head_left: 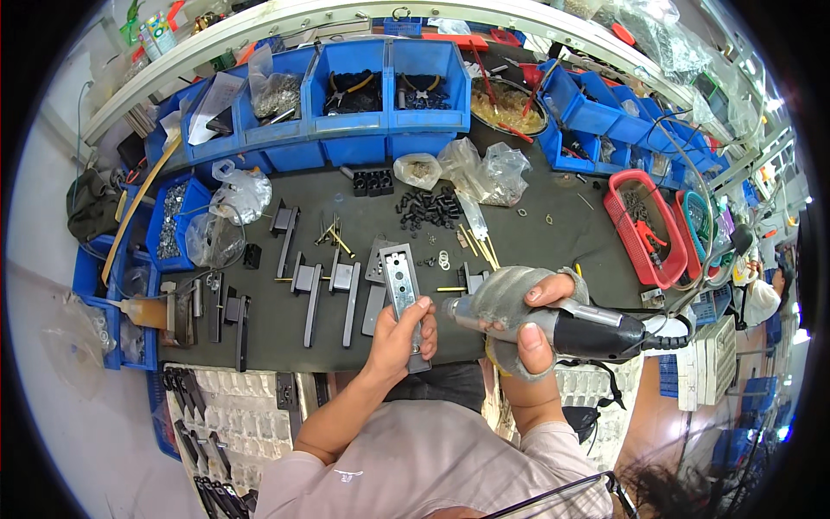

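My left hand (pixel 398 342) is closed round the lower end of a long grey metal plate (pixel 400 278) with a recessed face and holes, held tilted above the bench's front edge. To its right, my right hand (pixel 538 339) grips a corded electric screwdriver (pixel 598 334), silver and black. Thick grey wrapping (pixel 503 294) covers part of the tool. Its nose points left toward the plate, with a small gap between them. Several dark handle-like parts (pixel 344 298) lie to the left of the plate, near brass-coloured screws (pixel 339 240).
Blue bins (pixel 347 82) line the back of the dark bench mat (pixel 553 229). Small black pieces (pixel 430 208) are heaped mid-bench beside plastic bags (pixel 501 173). A red basket (pixel 641 227) stands at right. Foam trays (pixel 246 424) with dark parts sit below the bench's left front edge.
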{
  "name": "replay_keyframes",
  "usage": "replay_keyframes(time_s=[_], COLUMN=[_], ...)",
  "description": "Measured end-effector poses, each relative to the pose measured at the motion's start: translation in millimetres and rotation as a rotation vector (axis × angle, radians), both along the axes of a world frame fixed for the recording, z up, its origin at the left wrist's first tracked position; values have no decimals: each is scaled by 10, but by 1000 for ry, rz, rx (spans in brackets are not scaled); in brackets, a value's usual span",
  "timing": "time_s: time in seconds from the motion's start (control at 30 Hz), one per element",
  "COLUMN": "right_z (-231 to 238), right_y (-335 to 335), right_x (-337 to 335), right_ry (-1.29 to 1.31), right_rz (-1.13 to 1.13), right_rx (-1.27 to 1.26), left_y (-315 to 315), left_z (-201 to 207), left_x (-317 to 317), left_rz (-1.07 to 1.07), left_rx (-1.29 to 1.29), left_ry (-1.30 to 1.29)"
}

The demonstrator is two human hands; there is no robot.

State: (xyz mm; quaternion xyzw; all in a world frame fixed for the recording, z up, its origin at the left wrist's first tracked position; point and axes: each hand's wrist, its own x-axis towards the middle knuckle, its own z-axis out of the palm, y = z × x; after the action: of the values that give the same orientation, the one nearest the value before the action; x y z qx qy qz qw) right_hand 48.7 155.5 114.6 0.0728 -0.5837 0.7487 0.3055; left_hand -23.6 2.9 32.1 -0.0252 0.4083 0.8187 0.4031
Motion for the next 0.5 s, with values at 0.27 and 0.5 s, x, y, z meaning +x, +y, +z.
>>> replay_keyframes(time_s=[0.27, 0.5], right_z=[95, 57], right_y=[9, -25], right_x=[3, 49], right_ry=[66, -96], right_rz=[14, -4], right_rx=[-51, -136], left_y=[-43, -59], left_z=[-38, -79], left_x=[-24, -26], left_rz=[-31, -102], left_rx=[-2, 39], left_ry=[58, 73])
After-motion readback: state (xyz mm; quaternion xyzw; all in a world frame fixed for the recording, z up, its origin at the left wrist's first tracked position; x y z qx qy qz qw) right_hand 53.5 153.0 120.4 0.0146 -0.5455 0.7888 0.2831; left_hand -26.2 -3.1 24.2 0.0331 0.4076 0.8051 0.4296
